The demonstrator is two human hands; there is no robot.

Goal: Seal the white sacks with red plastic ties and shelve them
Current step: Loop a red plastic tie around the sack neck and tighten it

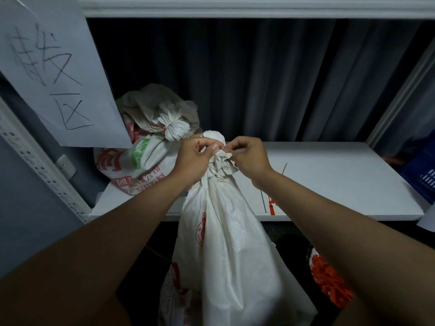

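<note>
A tall white sack point(226, 243) with red print stands upright in front of the white shelf point(329, 180), its neck bunched at the top. My left hand point(191, 158) grips the gathered neck, a bit of red tie showing by its thumb. My right hand point(249, 156) pinches the thin tie end at the neck's right side. A second white sack point(146, 147), closed with a red tie point(162, 127), lies on the shelf's left end. A loose red tie point(271, 205) lies near the shelf's front edge.
A paper sign point(54, 74) with handwriting hangs from the shelf frame at upper left. A dark curtain point(259, 78) backs the shelf. A bag of red ties point(329, 281) sits low at the right. A blue crate point(421, 175) is at the far right.
</note>
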